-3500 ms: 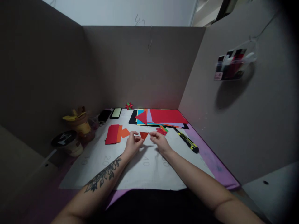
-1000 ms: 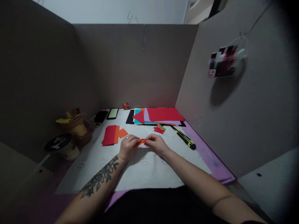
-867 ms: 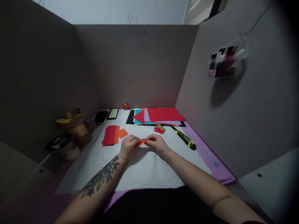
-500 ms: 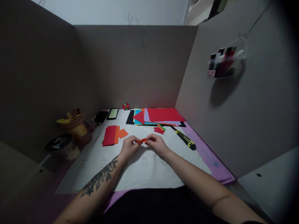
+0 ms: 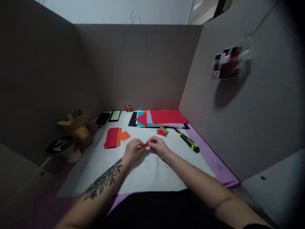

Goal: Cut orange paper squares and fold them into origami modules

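A small folded piece of orange-red paper (image 5: 145, 144) is pinched between both hands above the white sheet (image 5: 143, 181). My left hand (image 5: 133, 148) has its fingers closed on the left end of the piece. From the other side, my right hand (image 5: 157, 146) grips the right end between thumb and fingers. Just beyond my right hand lie small red, orange and green strips (image 5: 162, 132). Left of my left hand are red paper rectangles (image 5: 111, 138) and an orange square (image 5: 125, 135).
Large coloured sheets (image 5: 169, 117) are stacked at the back, with a yellow-black cutter (image 5: 189, 142) to the right. A phone (image 5: 115, 116) and a red-green paper star (image 5: 128, 108) lie back left. A lidded cup (image 5: 69, 149) and a pot (image 5: 78, 128) stand at the left.
The fingers of my right hand have shifted slightly left, and less of the orange-red piece shows between the hands. Both hands still hold it.
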Tool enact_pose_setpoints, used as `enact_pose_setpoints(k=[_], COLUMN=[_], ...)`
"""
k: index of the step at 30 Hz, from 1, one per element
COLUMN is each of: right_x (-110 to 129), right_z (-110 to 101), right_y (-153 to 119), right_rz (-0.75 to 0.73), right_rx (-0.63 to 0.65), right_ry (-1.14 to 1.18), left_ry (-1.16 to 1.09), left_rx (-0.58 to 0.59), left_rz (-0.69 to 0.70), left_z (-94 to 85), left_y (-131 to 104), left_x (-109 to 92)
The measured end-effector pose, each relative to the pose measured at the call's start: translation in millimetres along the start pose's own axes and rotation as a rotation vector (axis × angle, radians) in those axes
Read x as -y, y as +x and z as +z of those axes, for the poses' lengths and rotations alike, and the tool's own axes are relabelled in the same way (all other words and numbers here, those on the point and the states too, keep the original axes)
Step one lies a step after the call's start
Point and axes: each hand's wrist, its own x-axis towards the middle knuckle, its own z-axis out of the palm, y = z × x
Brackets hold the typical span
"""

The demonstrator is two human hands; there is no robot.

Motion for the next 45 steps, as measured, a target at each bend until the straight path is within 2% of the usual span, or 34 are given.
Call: enact_pose_setpoints(k=[6,12,19,22,27,30,36,42,45], right_x=[0.8,1.8,-1.0,-2.0,-2.2,-1.9,1.5,4.5,4.2], right_z=[0.9,0.5,0.0,-1.0,-4.7,-6.1,-4.0,-2.4,-2.6], right_y=[1.9,2.1,4.3,2.7,0.4,0.3,-1.8,-3.5,-4.2], right_rz=[0.020,0.023,0.018,-0.071,-0.281,-0.359,-0.409,-0.448,-0.486], right_rx=[0.000,-0.010,-0.045,-0.040,0.009,0.007,0.008,0.034,0.024], right_ry=[0.086,0.150,0.109,0.013,-0.268,-0.378,-0.489,-0.534,-0.589], left_ry=[0.033,0.010,-0.005,-0.100,-0.394,-0.513,-0.506,-0.433,-0.419], left_rx=[-0.002,0.024,0.032,0.040,0.087,0.107,0.109,0.124,0.114], left_rz=[0.050,-0.003,-0.017,-0.149,-0.539,-0.627,-0.617,-0.519,-0.519], left_z=[1.1,1.4,0.2,1.7,1.7,0.5,0.5,-1.0,0.4], left_y=[-0.3,-0.9,0.3,1.6,4.5,5.2,5.1,5.8,5.0], left_x=[-1.6,-0.3,-3.7,-3.4,-3.4,-4.4,-6.6,-8.2,-6.0])
